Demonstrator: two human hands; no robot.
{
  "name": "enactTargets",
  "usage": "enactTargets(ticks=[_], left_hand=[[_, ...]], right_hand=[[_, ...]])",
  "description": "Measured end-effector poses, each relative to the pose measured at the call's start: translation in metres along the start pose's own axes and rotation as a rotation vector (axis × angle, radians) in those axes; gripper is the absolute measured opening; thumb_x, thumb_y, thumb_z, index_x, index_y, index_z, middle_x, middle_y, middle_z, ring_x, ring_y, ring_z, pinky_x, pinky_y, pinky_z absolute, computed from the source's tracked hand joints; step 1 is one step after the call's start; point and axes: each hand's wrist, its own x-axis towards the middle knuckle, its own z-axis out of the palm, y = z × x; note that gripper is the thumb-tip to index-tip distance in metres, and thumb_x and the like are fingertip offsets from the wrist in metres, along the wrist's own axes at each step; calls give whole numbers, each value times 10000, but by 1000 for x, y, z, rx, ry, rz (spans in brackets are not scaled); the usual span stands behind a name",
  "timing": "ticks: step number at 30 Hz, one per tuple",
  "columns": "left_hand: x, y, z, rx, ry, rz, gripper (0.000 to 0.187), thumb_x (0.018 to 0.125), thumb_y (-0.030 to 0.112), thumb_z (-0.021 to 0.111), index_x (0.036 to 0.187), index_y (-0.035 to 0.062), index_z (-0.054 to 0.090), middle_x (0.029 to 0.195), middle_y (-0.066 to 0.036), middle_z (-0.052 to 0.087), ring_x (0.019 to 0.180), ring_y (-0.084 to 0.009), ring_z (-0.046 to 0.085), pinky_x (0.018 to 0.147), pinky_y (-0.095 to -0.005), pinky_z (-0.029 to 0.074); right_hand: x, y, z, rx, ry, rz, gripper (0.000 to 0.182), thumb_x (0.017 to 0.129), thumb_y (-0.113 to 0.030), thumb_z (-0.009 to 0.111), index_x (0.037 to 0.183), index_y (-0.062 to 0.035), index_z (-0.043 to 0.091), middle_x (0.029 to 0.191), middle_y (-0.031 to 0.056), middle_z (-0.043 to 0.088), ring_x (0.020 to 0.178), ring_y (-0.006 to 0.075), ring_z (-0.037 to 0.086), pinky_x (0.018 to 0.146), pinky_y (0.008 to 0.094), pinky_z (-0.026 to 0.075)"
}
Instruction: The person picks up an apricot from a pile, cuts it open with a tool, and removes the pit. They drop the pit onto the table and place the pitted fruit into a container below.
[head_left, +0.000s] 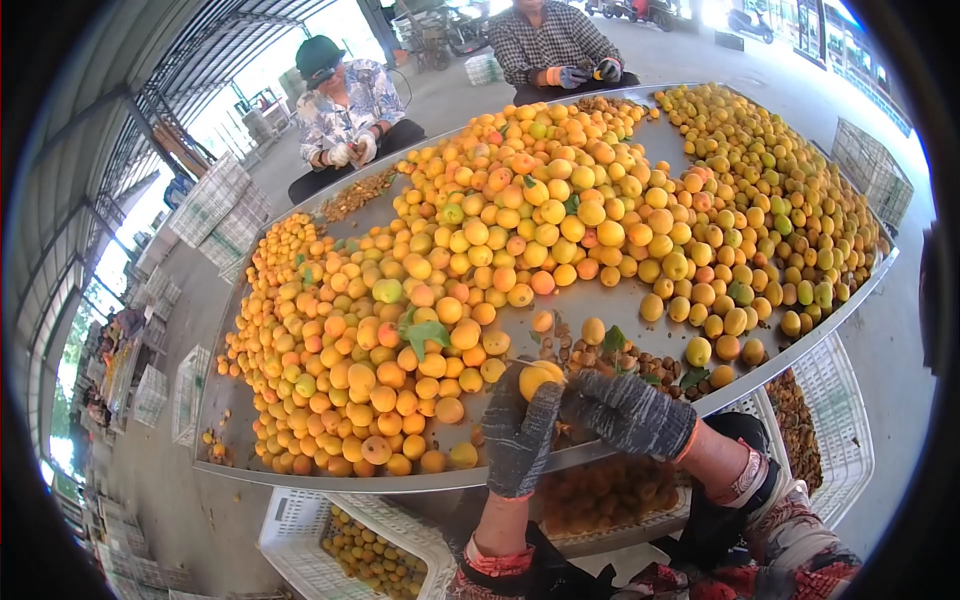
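In front of me, near the table's front edge, my left hand (518, 435) wears a dark grey knit glove. Its fingers and thumb are closed round a yellow-orange apricot (538, 380). My right hand (632, 412), gloved the same way, is beside the apricot with its fingertips pinched together near the fruit's right side. What those fingertips hold, if anything, is hidden. A large heap of apricots (480, 270) covers much of the metal table (515, 322) beyond my hands. Several brown pits (590, 357) lie scattered just past them.
White plastic crates stand below the table edge: one with apricots (365, 550), one with brownish pieces (790, 420). A green leaf (425, 335) lies on the heap. Two people in gloves (350, 150) (567, 77) sit across the table. Stacked crates (225, 210) stand at the left.
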Motion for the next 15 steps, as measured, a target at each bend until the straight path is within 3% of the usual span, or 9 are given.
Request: enactTargets(ticks=[1, 2, 4, 7, 8, 10, 13, 14, 15], left_hand=[[1, -4, -1, 55, -62, 54, 217, 856, 151, 557, 996, -10, 521, 854, -33, 556, 749, -95, 496, 639, -231, 432], [0, -6, -1, 56, -67, 49, 217, 856, 151, 557, 996, -10, 521, 854, -33, 556, 749, -95, 496, 639, -231, 432], [-2, -10, 0, 53, 101, -256, 297, 881, 241, 519, 1025, -19, 525, 894, -53, 563, 786, -113, 504, 690, -253, 436], [-1, -26, 1, -276, 194, -349, 384, 870, 324, 530, 1096, 14, 507, 891, -31, 555, 767, -86, 487, 652, -207, 417], [0, -28, 0, -277, 201, -345, 384, 870, 324, 530, 1096, 14, 507, 891, -31, 555, 767, -86, 487, 652, -207, 417], [-2, -30, -3, -98, 184, -340, 398, 871, 333, 529, 1094, 5, 506, 903, -31, 558, 777, -88, 489, 667, -226, 422], [0, -19, -3, -43, 158, -263, 397, 867, 329, 531, 1084, -3, 508, 902, -32, 552, 789, -95, 488, 667, -227, 420], [0, -16, -3, -43, 159, -262, 397, 867, 329, 531, 1084, -3, 508, 902, -32, 552, 789, -95, 488, 667, -227, 420], [0, -14, -4, -5, 127, -241, 385, 866, 318, 532, 1075, -4, 509, 902, -33, 548, 798, -98, 487, 677, -227, 418]], right_hand=[[1, 2, -7, -772, -107, -318, 389, 813, -64, 550, 1185, 14, 466, 1091, 122, 561, 1014, 253, 541, 848, 331, 445], [2, -3, -9, -770, -106, -311, 389, 813, -64, 550, 1185, 14, 466, 1091, 122, 561, 1014, 253, 541, 848, 331, 445], [11, -13, -11, -519, -122, -120, 406, 814, -69, 552, 1198, 20, 455, 1113, 123, 547, 1026, 256, 532, 853, 328, 443], [0, -1, 37, -55, 11, 199, 422, 821, -73, 546, 1218, 16, 434, 1132, 140, 528, 1023, 271, 531, 842, 327, 446], [2, -1, 41, -54, 6, 193, 422, 821, -73, 546, 1218, 16, 434, 1132, 140, 528, 1023, 271, 531, 842, 327, 446], [3, -8, 46, -4, 225, 333, 299, 812, -183, 569, 1042, 2, 517, 800, 166, 586, 710, 307, 596, 595, 378, 478], [10, -17, 33, -8, 195, 262, 220, 829, -154, 552, 986, -3, 524, 689, 157, 576, 622, 313, 591, 556, 378, 472], [10, -19, 29, -8, 194, 261, 220, 829, -154, 552, 986, -3, 524, 689, 157, 576, 622, 313, 591, 556, 378, 472], [9, -20, 26, 245, 47, 450, 274, 838, -83, 525, 1091, 12, 479, 908, 147, 558, 836, 267, 560, 727, 345, 445]])
